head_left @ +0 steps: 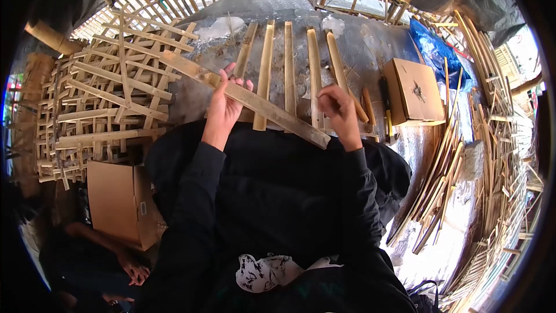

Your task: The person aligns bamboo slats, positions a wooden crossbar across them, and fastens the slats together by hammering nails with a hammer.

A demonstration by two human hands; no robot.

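Fingers of your left hand (223, 109) grasped a bamboo strip (260, 104) slanting before you; your right fingers (331, 94) curled off it, their contents unclear. It seemed light, stiff, perhaps splintery-edged, best held mid-length by its faces. Beyond lay more strips (289, 64).

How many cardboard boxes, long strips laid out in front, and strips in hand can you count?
Brown cardboard boxes: 2
Long flat bamboo strips laid in front: 5
Tan bamboo strip held in the left hand: 1
Total: 8
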